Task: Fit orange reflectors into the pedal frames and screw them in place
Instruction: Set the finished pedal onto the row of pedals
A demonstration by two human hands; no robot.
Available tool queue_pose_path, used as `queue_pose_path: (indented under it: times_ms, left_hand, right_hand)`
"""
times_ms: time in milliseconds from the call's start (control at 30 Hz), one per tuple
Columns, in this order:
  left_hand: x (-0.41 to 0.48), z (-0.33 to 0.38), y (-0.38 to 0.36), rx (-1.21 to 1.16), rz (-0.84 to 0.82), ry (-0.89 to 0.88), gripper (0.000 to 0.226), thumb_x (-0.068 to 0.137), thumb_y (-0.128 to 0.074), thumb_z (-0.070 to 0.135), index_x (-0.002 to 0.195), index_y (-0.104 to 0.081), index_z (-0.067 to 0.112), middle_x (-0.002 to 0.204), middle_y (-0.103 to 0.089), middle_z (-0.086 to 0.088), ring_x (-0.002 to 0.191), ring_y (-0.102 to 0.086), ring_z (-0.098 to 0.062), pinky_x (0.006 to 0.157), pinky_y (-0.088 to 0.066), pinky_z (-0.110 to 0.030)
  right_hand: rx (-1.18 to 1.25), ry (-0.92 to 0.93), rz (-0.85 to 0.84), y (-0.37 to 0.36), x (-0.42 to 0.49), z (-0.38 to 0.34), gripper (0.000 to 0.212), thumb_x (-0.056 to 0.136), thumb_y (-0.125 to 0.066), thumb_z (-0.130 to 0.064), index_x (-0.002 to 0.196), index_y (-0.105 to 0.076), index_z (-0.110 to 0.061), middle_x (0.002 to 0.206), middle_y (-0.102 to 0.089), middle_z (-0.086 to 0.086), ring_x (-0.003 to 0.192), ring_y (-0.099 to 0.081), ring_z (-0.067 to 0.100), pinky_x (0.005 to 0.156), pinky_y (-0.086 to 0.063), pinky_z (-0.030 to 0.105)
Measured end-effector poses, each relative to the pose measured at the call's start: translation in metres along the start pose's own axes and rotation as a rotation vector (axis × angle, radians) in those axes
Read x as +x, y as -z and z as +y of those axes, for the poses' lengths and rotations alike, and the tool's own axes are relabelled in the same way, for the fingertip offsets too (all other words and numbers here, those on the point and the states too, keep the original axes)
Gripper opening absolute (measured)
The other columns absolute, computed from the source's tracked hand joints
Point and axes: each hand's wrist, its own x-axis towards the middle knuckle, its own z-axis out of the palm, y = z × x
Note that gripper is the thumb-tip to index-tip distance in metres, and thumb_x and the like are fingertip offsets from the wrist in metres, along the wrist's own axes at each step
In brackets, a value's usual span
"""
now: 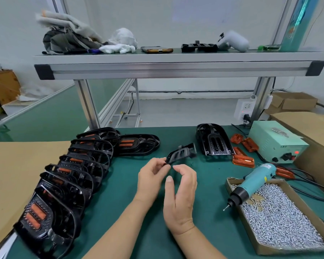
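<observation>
Hundreds of silver screws [281, 217] fill the cardboard tray [269, 250] at the surface's near right corner, and the screwdriver [251, 184] rests across its rim. My left hand [151, 176] pinches a black pedal frame [181, 154] mid-surface. My right hand [181, 195] hovers beside it, fingers curved, gripping nothing. Loose orange reflectors [243, 159] lie toward the right edge.

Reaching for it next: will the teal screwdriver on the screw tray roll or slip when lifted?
It probably rolls easily: the teal screwdriver has a round body and lies across the cardboard tray rim, bit overhanging. It rests partly on loose screws, so it may slide and scatter some. Its thick body suggests noticeable weight.
</observation>
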Motion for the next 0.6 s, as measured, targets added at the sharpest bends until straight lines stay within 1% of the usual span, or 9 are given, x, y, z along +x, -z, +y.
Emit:
queue_pose_path:
  times_ms: [67, 100, 167, 200, 267, 367, 433, 533, 600]
  left_hand:
    - [0.005, -0.008, 0.007, -0.080, 0.064, 0.046, 0.023, 0.098, -0.051, 0.000, 0.084, -0.061, 0.015, 0.095, -0.065, -0.014, 0.096, -0.058, -0.031, 0.099, -0.045, -0.047]
    - [0.007, -0.014, 0.012, -0.137, 0.101, 0.068, 0.016, 0.099, -0.052, 0.004, 0.088, -0.061, 0.011, 0.098, -0.065, -0.018, 0.097, -0.060, -0.031, 0.098, -0.047, -0.047]
    - [0.012, -0.023, 0.020, -0.286, 0.143, 0.111, 0.010, 0.100, -0.053, 0.009, 0.095, -0.060, 0.004, 0.101, -0.067, -0.022, 0.095, -0.065, -0.029, 0.091, -0.054, -0.039]
    - [0.014, -0.028, 0.024, -0.364, 0.151, 0.121, 0.013, 0.101, -0.053, 0.011, 0.096, -0.060, 0.002, 0.099, -0.069, -0.021, 0.092, -0.069, -0.027, 0.086, -0.057, -0.035]
    - [0.013, -0.031, 0.031, -0.471, 0.182, 0.150, 0.020, 0.101, -0.054, 0.014, 0.088, -0.061, 0.001, 0.087, -0.073, -0.017, 0.082, -0.073, -0.022, 0.075, -0.059, -0.027]
    - [0.008, -0.036, 0.046, -0.550, 0.255, 0.243, 0.023, 0.099, -0.059, 0.015, 0.079, -0.066, 0.004, 0.075, -0.072, -0.011, 0.068, -0.072, -0.017, 0.066, -0.059, -0.024]
    - [0.001, -0.039, 0.053, -0.562, 0.256, 0.287, 0.021, 0.098, -0.060, 0.015, 0.082, -0.068, 0.003, 0.077, -0.071, -0.012, 0.067, -0.072, -0.016, 0.064, -0.059, -0.024]
    - [-0.009, -0.041, 0.061, -0.571, 0.223, 0.313, 0.020, 0.098, -0.059, 0.016, 0.089, -0.069, 0.001, 0.084, -0.073, -0.014, 0.070, -0.072, -0.017, 0.063, -0.059, -0.024]
    - [-0.015, -0.041, 0.066, -0.574, 0.206, 0.316, 0.022, 0.099, -0.057, 0.016, 0.092, -0.070, -0.001, 0.090, -0.075, -0.017, 0.073, -0.073, -0.018, 0.062, -0.059, -0.023]
  right_hand:
    - [0.028, -0.070, 0.011, -0.001, 0.002, 0.002, 0.033, 0.094, -0.047, -0.021, 0.120, -0.056, -0.003, 0.120, -0.055, 0.002, 0.117, -0.052, 0.021, 0.101, -0.042, 0.045]
    - [0.040, -0.099, 0.015, -0.001, 0.002, 0.004, 0.033, 0.094, -0.046, -0.022, 0.120, -0.056, -0.004, 0.120, -0.054, 0.002, 0.117, -0.052, 0.021, 0.101, -0.042, 0.046]
    - [0.053, -0.154, 0.029, -0.002, 0.002, 0.007, 0.034, 0.094, -0.045, -0.022, 0.120, -0.055, -0.003, 0.120, -0.053, 0.002, 0.117, -0.051, 0.021, 0.103, -0.042, 0.048]
    - [0.049, -0.174, 0.039, -0.002, 0.003, 0.008, 0.034, 0.094, -0.045, -0.021, 0.121, -0.054, -0.002, 0.121, -0.053, 0.002, 0.118, -0.051, 0.022, 0.105, -0.041, 0.047]
    - [0.052, -0.222, 0.068, -0.003, 0.005, 0.012, 0.034, 0.093, -0.048, -0.015, 0.124, -0.053, 0.000, 0.124, -0.050, 0.002, 0.122, -0.048, 0.022, 0.108, -0.039, 0.046]
    - [0.044, -0.323, 0.075, -0.004, 0.007, 0.018, 0.038, 0.094, -0.053, -0.004, 0.131, -0.048, 0.003, 0.133, -0.045, 0.006, 0.130, -0.043, 0.027, 0.112, -0.035, 0.049]
    - [0.032, -0.417, 0.057, -0.002, 0.009, 0.021, 0.043, 0.095, -0.055, 0.003, 0.136, -0.044, 0.004, 0.138, -0.042, 0.010, 0.135, -0.039, 0.030, 0.116, -0.032, 0.050]
    - [0.010, -0.561, 0.018, 0.000, 0.014, 0.025, 0.047, 0.097, -0.052, 0.000, 0.142, -0.041, 0.001, 0.145, -0.041, 0.012, 0.141, -0.034, 0.028, 0.120, -0.026, 0.044]
    - [-0.029, -0.597, -0.037, 0.002, 0.014, 0.024, 0.047, 0.100, -0.047, -0.002, 0.146, -0.039, -0.001, 0.149, -0.040, 0.011, 0.143, -0.033, 0.025, 0.121, -0.025, 0.039]
